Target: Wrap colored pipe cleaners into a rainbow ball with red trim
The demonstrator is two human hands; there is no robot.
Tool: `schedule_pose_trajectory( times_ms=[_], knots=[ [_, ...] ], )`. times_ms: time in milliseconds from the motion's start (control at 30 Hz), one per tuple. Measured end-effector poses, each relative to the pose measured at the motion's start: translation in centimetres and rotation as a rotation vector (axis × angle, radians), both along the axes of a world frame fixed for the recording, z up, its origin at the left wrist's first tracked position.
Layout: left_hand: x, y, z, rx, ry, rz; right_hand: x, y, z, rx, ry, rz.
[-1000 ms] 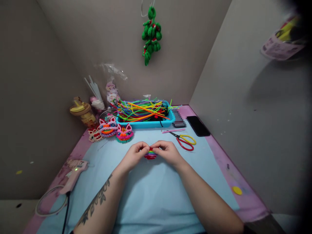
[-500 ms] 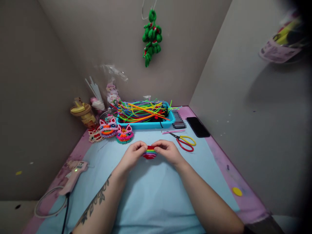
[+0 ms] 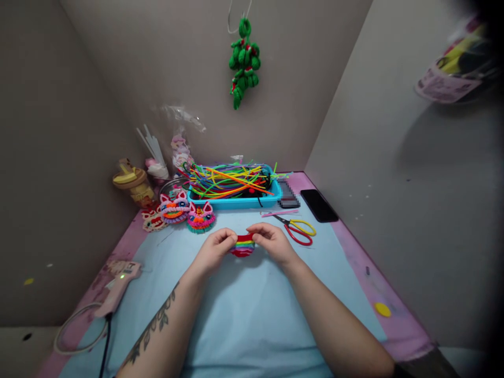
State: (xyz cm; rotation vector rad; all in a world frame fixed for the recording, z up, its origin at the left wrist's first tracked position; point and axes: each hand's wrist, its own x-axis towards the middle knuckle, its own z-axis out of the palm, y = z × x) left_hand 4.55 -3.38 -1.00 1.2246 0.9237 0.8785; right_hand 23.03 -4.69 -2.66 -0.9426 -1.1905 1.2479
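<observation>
Between my hands is a small rainbow-striped piece (image 3: 244,245), with red, yellow, green, blue and purple bands and a rounded red lower part; it looks made of fuzzy pipe cleaners. My left hand (image 3: 220,244) pinches its left edge between thumb and fingers. At its upper right edge, my right hand (image 3: 271,241) pinches it in the same way. The fingertips hide both side edges. Right of my right hand lie scissors (image 3: 300,229) with one yellow and one red handle. Beyond my left hand sit several fuzzy lion-face pieces (image 3: 201,218).
A blue tray (image 3: 236,202) of colourful pipe cleaners stands at the back. A black phone (image 3: 318,206) lies at right. On the left rests a pink glue gun (image 3: 120,287) with a lit green light and cord. A yellow disc (image 3: 382,310) lies near the right edge.
My right hand has shifted slightly right and up along the striped piece, so more of its red top band shows. My left hand keeps its pinch.
</observation>
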Motion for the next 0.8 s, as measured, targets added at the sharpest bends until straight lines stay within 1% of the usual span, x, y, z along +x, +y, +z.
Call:
schedule_pose_trajectory(
  times_ms=[267,400,533,633,733,800],
  knots=[
    [0.26,-0.36,0.42,-0.073,-0.086,-0.017,0.04,-0.01,-0.2,0.002,-0.048,-0.052],
    [0.34,-0.49,0.53,-0.094,-0.11,-0.026,0.08,-0.02,-0.35,0.008,-0.056,-0.053],
    [0.28,-0.45,0.61,-0.123,-0.146,-0.032,0.22,0.0,-0.49,0.016,0.024,-0.039],
    [0.22,-0.4,0.7,-0.141,-0.192,-0.023,0.23,0.0,-0.38,0.072,0.095,-0.041],
    [0.29,-0.44,0.82,-0.164,-0.234,-0.018,0.11,-0.03,-0.13,0.113,0.071,-0.071],
    [0.38,-0.52,0.86,-0.183,-0.255,-0.02,-0.02,-0.1,-0.05,0.092,0.057,-0.049]
  ],
)
